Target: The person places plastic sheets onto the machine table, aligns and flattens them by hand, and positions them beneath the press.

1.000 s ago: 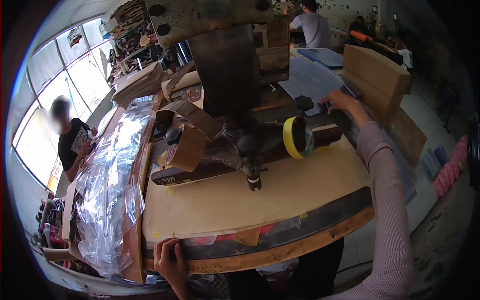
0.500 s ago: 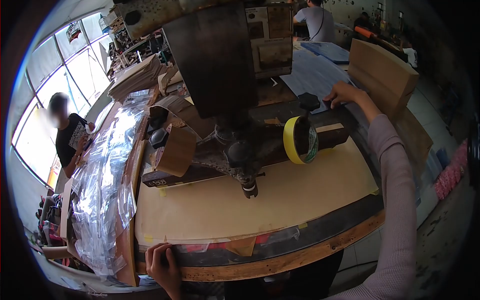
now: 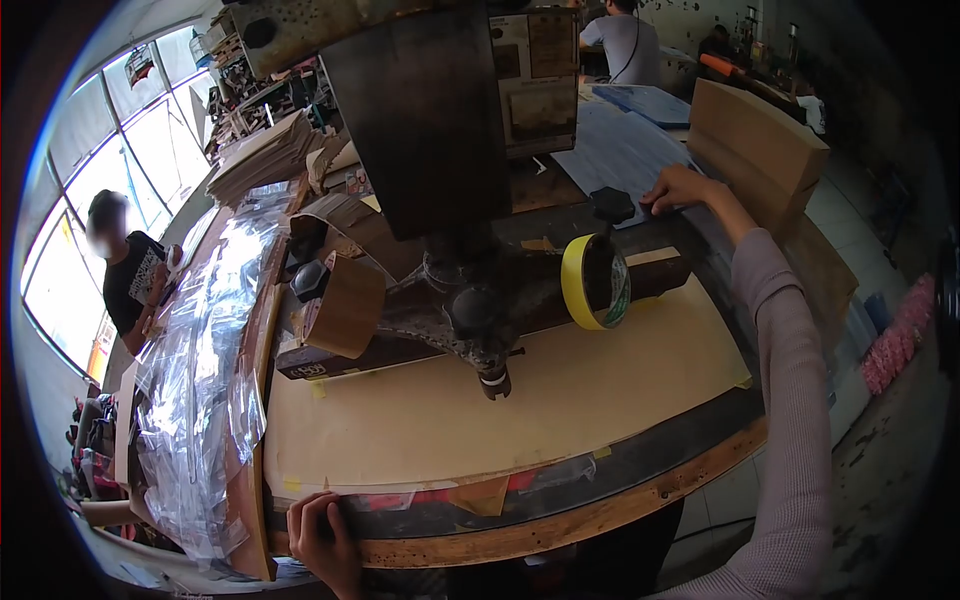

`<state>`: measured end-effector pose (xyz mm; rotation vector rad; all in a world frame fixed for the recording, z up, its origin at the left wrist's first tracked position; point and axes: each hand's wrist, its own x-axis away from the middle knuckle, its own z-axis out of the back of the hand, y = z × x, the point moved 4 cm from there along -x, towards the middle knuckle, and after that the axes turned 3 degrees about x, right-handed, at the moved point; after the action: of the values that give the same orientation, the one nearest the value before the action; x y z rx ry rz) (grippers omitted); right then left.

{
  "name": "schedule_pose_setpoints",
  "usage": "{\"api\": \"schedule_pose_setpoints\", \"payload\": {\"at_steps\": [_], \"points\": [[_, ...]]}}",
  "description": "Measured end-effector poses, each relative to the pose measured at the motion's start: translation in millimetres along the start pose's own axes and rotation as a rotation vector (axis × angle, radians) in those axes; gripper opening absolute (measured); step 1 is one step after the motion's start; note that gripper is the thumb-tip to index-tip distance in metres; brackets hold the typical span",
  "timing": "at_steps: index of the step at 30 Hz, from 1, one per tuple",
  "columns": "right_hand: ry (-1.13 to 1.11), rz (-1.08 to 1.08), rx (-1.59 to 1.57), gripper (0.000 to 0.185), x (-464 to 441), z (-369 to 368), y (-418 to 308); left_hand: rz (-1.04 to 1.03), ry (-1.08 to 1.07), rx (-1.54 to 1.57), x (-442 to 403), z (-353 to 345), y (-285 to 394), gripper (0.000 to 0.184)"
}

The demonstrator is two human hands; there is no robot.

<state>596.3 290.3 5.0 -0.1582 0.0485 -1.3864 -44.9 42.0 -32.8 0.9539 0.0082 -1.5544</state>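
Observation:
My left hand (image 3: pixel 322 540) rests at the front left corner of the press table, fingers curled over its wooden edge (image 3: pixel 560 538). My right hand (image 3: pixel 684 190) reaches to the far side, its fingers pinched together over the near end of a blue-grey sheet (image 3: pixel 625 140), beside a black knob (image 3: pixel 612 205). What those fingers hold, if anything, is hidden. Between my hands a tan sheet (image 3: pixel 540 420) lies on the dark table surface. Above it stands a machine head (image 3: pixel 470 310) with a dark bar (image 3: pixel 655 275) beneath. A yellow tape roll (image 3: pixel 577 283) hangs on its right arm, and a brown tape roll (image 3: pixel 345 305) on its left.
Clear plastic sheets (image 3: pixel 195 400) cover the left side. A cardboard box (image 3: pixel 755 145) stands at the right, with a pink bundle (image 3: pixel 898 350) beyond my sleeve. Stacked brown sheets (image 3: pixel 262 155) lie behind. One person (image 3: pixel 135 270) stands at the left, another (image 3: pixel 625 45) at the back.
The view has shifted slightly, so most things appear a little further left. Both hands keep nearly the same places and poses.

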Motion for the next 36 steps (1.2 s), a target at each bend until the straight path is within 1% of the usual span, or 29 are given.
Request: {"api": "schedule_pose_setpoints", "payload": {"at_steps": [5,8,11,14,17,20,22,23,25,26,28,29,32,36], "points": [[0.023,-0.022,0.14,0.052,2,0,-17,0.019,0.011,0.011,0,0,1,0.008],[0.065,-0.099,0.081,0.048,3,-3,-16,0.009,0.01,0.006,0,0,1,0.009],[0.219,-0.073,-0.072,0.043,17,-5,-13,0.012,0.01,0.026,1,0,1,0.01],[0.332,-0.144,-0.261,0.04,28,-14,-6,-0.014,0.012,0.008,0,0,0,0.011],[0.423,-0.07,-0.209,0.044,34,-17,5,-0.09,0.047,-0.021,-1,6,10,0.013],[0.911,-0.276,0.091,0.049,45,-28,60,0.046,-0.006,-0.025,0,7,8,0.012],[0.804,-0.746,0.253,0.051,70,-23,67,-0.01,0.023,-0.027,-1,7,12,0.011],[0.844,-0.8,0.26,0.051,74,-25,68,-0.037,0.038,-0.027,-2,7,14,0.011],[0.919,-0.917,0.276,0.052,86,-31,77,0.012,0.015,-0.042,-1,7,11,0.012],[0.872,-0.922,0.261,0.052,85,-33,83,0.033,-0.002,-0.05,-1,6,10,0.012],[0.778,-0.928,0.223,0.051,78,-35,87,-0.026,0.025,-0.021,-2,6,12,0.012],[0.765,-0.936,0.22,0.052,77,-36,87,-0.054,0.04,-0.009,-2,6,13,0.012],[0.751,-0.944,0.233,0.051,79,-31,80,-0.018,0.03,0.01,1,-1,-2,0.011],[0.762,-0.932,0.227,0.05,79,-33,78,-0.059,0.05,0.019,-2,6,13,0.013]]}}
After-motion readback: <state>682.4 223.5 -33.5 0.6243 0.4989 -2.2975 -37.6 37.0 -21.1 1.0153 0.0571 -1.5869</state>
